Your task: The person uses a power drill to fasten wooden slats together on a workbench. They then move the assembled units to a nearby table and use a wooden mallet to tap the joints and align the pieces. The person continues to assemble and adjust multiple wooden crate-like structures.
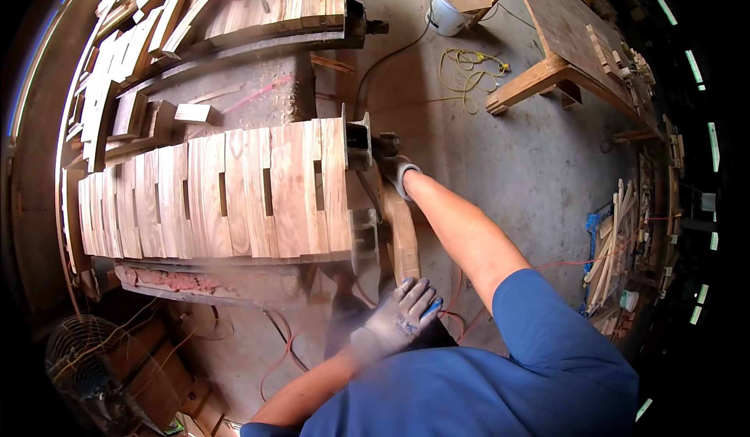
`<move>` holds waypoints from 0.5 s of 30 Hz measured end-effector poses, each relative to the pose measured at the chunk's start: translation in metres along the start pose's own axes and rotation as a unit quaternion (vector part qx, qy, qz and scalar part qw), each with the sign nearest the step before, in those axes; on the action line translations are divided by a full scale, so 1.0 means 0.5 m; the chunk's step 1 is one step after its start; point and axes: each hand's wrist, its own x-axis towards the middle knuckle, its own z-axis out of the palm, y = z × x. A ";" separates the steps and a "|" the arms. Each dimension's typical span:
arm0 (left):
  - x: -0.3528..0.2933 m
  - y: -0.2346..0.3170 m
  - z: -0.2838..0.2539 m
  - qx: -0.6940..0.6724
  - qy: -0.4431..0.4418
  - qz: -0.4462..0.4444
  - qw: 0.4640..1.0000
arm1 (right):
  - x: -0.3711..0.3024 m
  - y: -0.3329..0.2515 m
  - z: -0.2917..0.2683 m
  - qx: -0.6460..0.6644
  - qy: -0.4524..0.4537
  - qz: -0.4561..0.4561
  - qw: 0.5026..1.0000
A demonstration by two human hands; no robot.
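My left hand [397, 317], in a light work glove with darker fingertips, lies in front of my body. Its fingers are stretched out and a little apart at the lower end of a long curved wooden piece [403, 238]; whether they grip it is unclear. A small blue bit shows beside the fingers. Reaching forward, my right hand [396, 170] is gloved too, next to the dark metal clamp end [359, 144]; its fingers are hidden. Left of both hands, a row of upright pale wooden blocks [250, 191] with narrow slots stands pressed together along the clamp.
A second row of slotted blocks [273, 0] lies farther off, with loose wood pieces at left. Ahead are a white bucket [448, 19], a yellow cord [467, 70] and a wooden table [582, 31]. A fan [82, 355] stands lower left; red hoses cross the floor.
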 end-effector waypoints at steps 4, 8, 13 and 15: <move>0.005 0.000 0.007 0.018 0.005 -0.001 1.000 | -0.050 -0.039 -0.009 -0.020 -0.013 0.026 0.999; 0.021 -0.004 -0.014 0.017 -0.004 0.003 1.000 | -0.074 -0.001 0.000 -0.042 0.043 -0.056 0.997; 0.026 -0.007 -0.009 -0.008 0.002 0.002 1.000 | -0.071 -0.007 -0.017 -0.162 -0.045 -0.091 0.982; 0.030 -0.006 -0.011 -0.016 -0.007 0.003 1.000 | -0.043 -0.003 -0.016 -0.216 -0.072 -0.128 0.965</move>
